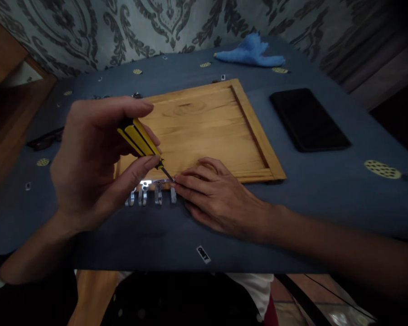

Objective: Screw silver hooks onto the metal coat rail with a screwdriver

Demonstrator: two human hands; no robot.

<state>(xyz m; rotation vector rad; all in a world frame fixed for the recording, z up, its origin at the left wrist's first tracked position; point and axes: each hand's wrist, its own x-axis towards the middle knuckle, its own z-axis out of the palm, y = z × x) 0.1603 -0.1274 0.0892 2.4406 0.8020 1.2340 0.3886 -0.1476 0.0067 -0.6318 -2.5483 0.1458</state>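
Observation:
My left hand point(95, 158) is closed around the yellow and black handle of a small screwdriver point(141, 141), thumb on one side and fingers on the other. Its thin shaft slants down to the right, with the tip at a shiny metal hook rail point(151, 182). Several curled hooks hang from this rail along the near edge of a framed wooden board point(204, 131). My right hand point(221, 197) holds the rail's right end against the board, fingertips beside the screwdriver tip. Those fingers cover part of the rail, and whether a screw is under the tip cannot be made out.
The board lies on a blue-grey tablecloth point(326, 194). A black phone point(309, 118) is to the right, and a crumpled blue cloth point(250, 50) at the back. Sunglasses point(46, 139) lie at left, partly behind my left hand. Small dark metal pieces point(137, 95) sit behind the board.

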